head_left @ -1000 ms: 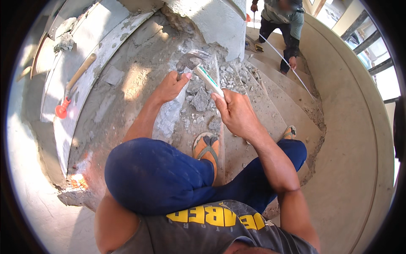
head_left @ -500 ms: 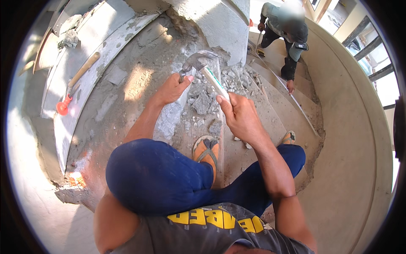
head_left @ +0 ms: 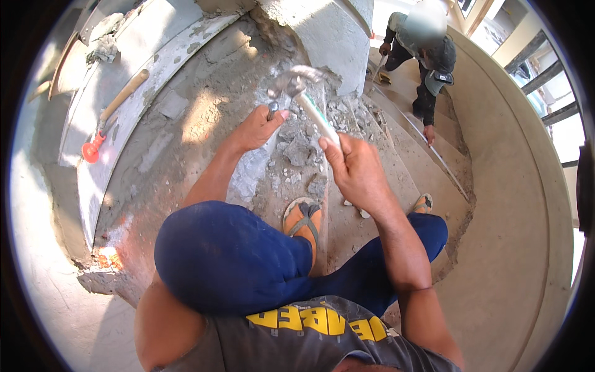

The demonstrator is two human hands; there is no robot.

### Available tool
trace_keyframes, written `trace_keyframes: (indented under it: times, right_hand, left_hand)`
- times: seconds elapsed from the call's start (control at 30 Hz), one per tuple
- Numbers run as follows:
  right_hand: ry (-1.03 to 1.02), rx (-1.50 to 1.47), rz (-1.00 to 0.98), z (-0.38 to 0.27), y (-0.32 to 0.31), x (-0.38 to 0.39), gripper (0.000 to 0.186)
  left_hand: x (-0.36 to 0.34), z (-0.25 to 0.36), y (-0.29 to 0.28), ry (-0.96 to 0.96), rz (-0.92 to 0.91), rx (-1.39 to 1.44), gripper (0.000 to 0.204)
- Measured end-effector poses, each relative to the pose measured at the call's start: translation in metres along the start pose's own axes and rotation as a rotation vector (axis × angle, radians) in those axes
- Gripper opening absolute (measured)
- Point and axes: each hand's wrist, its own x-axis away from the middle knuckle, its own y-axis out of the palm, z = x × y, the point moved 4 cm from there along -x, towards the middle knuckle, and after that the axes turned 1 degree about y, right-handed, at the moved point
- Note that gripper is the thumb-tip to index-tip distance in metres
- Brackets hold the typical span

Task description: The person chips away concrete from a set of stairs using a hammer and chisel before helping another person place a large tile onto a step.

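Observation:
My right hand [head_left: 358, 166] is closed round the white handle of a claw hammer [head_left: 317, 116]. The hammer's metal head is blurred and hangs just above my left fist, close to the tool held there. In my left hand [head_left: 255, 129] is a chisel [head_left: 273, 107]; only its dark metal top end sticks out above the fingers, and the rest is hidden. Below and beside both hands lie broken grey lumps of rubble [head_left: 299, 150] on a dusty step.
A co-worker [head_left: 421, 49] bends over the lower steps at the upper right, one hand on a long pale strip [head_left: 434, 149]. A wooden-handled tool with a red end [head_left: 124, 96] lies on the curved ledge at left. A curved wall [head_left: 514, 186] borders the right side.
The hammer head has shifted slightly upward and blurred near the chisel. My left hand stays almost in place. The co-worker has shifted slightly.

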Motion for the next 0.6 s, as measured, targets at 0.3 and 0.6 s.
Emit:
trace_keyframes:
  times: [0.3, 0.6]
  right_hand:
    - [-0.547, -0.841, 0.480, -0.073, -0.101, 0.038, 0.043]
    - [-0.419, -0.752, 0.438, -0.043, -0.072, 0.034, 0.042]
  left_hand:
    - [0.005, -0.006, -0.013, 0.098, 0.072, 0.459, 0.053]
    - [0.024, 0.019, -0.035, 0.062, 0.129, 0.476, 0.055]
